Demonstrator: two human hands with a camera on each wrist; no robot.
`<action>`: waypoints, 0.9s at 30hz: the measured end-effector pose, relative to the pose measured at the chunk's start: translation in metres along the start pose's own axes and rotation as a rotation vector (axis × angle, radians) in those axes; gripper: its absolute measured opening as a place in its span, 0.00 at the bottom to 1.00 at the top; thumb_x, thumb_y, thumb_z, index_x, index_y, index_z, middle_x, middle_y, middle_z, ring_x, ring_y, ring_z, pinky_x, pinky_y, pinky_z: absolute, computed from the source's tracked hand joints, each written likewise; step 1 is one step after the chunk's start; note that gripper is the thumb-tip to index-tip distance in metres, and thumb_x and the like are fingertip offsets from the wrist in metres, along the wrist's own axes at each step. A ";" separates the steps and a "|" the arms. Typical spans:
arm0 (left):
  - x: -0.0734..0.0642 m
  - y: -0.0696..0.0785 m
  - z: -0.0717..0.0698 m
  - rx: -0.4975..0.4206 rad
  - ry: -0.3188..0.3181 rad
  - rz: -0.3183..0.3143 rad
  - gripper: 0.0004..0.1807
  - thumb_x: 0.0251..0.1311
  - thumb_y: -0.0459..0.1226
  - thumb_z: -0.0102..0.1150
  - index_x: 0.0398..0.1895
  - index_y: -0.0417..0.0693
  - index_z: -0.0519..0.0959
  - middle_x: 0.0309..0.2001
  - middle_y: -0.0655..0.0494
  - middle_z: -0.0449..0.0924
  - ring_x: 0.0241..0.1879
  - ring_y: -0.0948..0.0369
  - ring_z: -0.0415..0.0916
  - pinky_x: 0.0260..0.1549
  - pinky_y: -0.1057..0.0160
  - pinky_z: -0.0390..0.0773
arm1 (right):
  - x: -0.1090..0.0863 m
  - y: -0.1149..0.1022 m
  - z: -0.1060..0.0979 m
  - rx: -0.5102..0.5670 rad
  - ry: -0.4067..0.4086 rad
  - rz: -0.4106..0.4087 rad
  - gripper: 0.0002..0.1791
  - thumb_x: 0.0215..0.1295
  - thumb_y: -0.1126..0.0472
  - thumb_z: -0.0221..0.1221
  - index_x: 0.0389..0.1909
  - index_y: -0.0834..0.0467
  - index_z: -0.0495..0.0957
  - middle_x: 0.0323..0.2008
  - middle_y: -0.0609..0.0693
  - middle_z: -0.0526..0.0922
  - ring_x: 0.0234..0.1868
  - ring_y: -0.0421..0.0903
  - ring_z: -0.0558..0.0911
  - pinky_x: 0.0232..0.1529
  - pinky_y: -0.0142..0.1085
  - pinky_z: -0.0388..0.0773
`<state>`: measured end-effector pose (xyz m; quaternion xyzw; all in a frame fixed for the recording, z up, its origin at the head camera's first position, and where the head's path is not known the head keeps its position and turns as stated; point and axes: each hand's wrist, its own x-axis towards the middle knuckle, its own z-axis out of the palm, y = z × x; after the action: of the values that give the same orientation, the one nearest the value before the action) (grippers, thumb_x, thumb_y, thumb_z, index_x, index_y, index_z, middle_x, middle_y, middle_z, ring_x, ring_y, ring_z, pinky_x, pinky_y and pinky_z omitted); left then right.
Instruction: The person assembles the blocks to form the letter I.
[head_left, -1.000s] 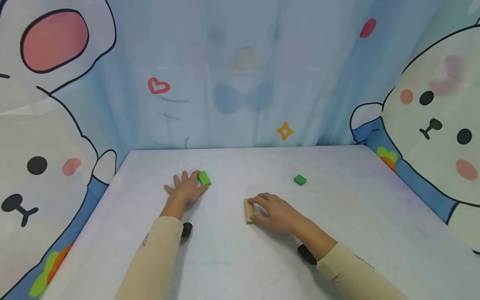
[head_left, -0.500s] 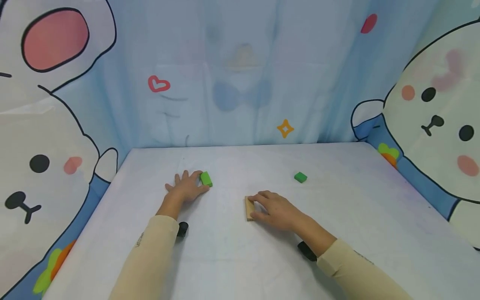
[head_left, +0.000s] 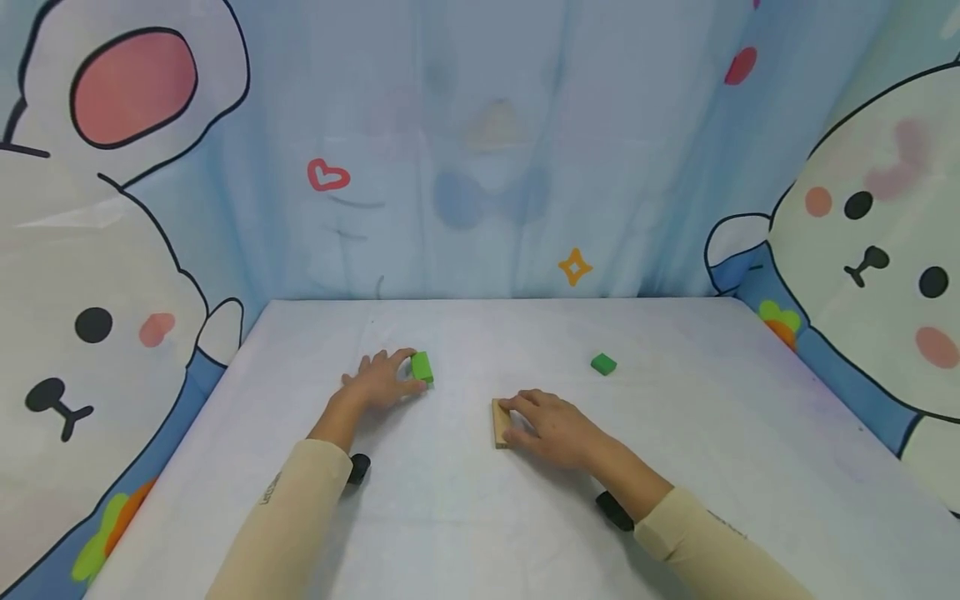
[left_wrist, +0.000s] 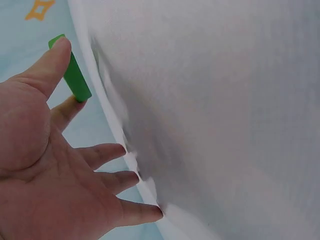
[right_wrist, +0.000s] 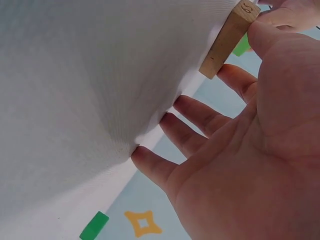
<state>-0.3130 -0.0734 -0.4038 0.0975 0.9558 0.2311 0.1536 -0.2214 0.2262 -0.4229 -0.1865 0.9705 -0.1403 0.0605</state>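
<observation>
My left hand [head_left: 377,382] pinches a bright green block [head_left: 422,367] by its two ends between thumb and index finger. In the left wrist view that green block [left_wrist: 76,80] stands a little off the cloth, and the other fingertips touch the white surface. My right hand [head_left: 558,429] grips a plain wooden block [head_left: 501,423] lengthwise between thumb and index finger. Dark marks, perhaps digits, show on the end of the wooden block [right_wrist: 227,42] in the right wrist view. Three other fingertips of that hand press on the cloth.
A darker green block [head_left: 603,364] lies alone on the right of the white-covered table [head_left: 450,517]. Behind the table hangs a blue curtain [head_left: 480,242] printed with cartoon animals. A black wrist device [head_left: 615,510] sits under the right forearm.
My left hand has moved slightly right with the bright green block, its outer fingers less spread. My right hand and the wooden block stay in place. The head view has shifted a little.
</observation>
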 end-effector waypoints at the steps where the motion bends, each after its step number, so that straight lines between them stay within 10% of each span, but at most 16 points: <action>1: 0.000 0.000 0.000 0.005 0.001 0.005 0.41 0.70 0.59 0.58 0.82 0.62 0.57 0.82 0.33 0.46 0.81 0.31 0.35 0.68 0.19 0.40 | 0.000 0.000 0.000 -0.002 0.003 -0.003 0.30 0.77 0.42 0.56 0.74 0.49 0.69 0.73 0.61 0.70 0.74 0.63 0.69 0.72 0.60 0.66; 27: -0.020 0.012 0.009 0.080 -0.007 0.155 0.39 0.68 0.58 0.61 0.79 0.63 0.62 0.82 0.36 0.47 0.81 0.32 0.39 0.71 0.22 0.44 | 0.001 0.004 0.006 -0.013 0.037 -0.036 0.28 0.77 0.44 0.56 0.72 0.50 0.71 0.71 0.61 0.71 0.72 0.64 0.71 0.69 0.62 0.68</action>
<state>-0.2896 -0.0645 -0.4011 0.1780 0.9533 0.2036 0.1347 -0.2227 0.2278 -0.4295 -0.2015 0.9689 -0.1383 0.0386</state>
